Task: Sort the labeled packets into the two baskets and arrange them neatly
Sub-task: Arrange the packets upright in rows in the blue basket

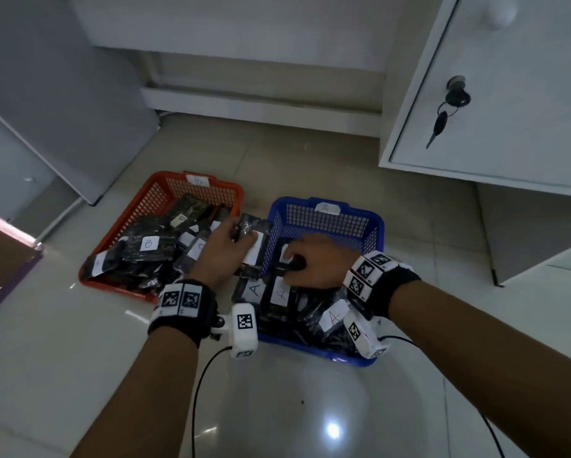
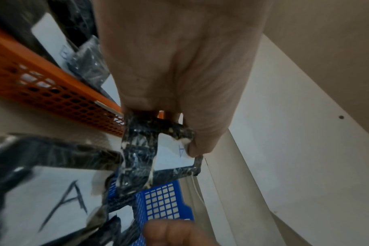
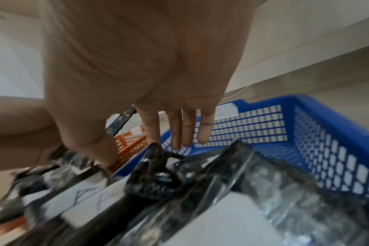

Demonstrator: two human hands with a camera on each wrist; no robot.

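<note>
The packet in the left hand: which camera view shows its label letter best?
The left wrist view: the packet fills the middle and its white label reads A under the thumb. In the head view the left hand covers most of the label. In the right wrist view only a dark edge shows.

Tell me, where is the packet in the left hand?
Head view: the left hand holds the packet between the orange basket and blue basket.

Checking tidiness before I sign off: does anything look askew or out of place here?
Yes. Packets in the orange basket lie jumbled, one draping over its near-left rim. The left hand holds an A-labelled packet between the baskets, not yet in the blue basket.
</note>
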